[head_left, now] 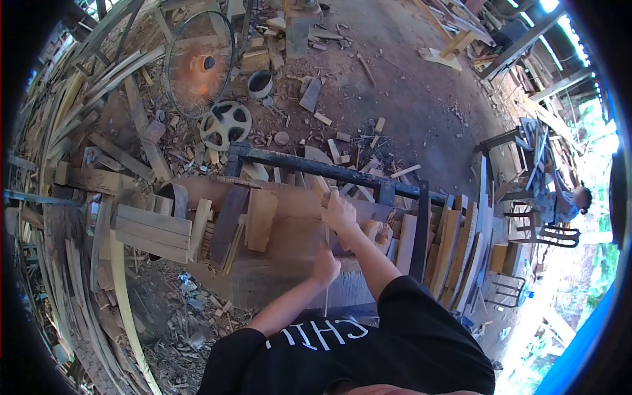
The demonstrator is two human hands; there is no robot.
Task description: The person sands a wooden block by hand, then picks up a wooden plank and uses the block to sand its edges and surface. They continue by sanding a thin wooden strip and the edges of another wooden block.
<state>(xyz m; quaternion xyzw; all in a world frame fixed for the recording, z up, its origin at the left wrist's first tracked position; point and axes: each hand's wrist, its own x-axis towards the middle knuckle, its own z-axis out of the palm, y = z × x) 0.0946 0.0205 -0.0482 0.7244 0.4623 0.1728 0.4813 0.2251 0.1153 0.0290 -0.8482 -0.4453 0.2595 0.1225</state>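
Over the workbench [296,227], my left hand [324,265] is closed around a thin light strip [326,299], whose lower end points back toward my shirt. Farther out, my right hand [339,212] is closed too, at a short pale wooden piece [320,185] that sticks out beyond its fingers. The strip's upper part runs from my left fist toward my right hand. I cannot tell whether the strip and the wooden piece are one thing. Left of my hands, a thick yellowish wood block [262,220] stands on the bench.
A dark beam [309,164] borders the bench's far side. Planks [454,243] stand in a row at right; a grey board box [153,234] is at left. Beyond are a fan [201,64], a spoked wheel [226,125] and scattered offcuts. A person [563,204] sits far right.
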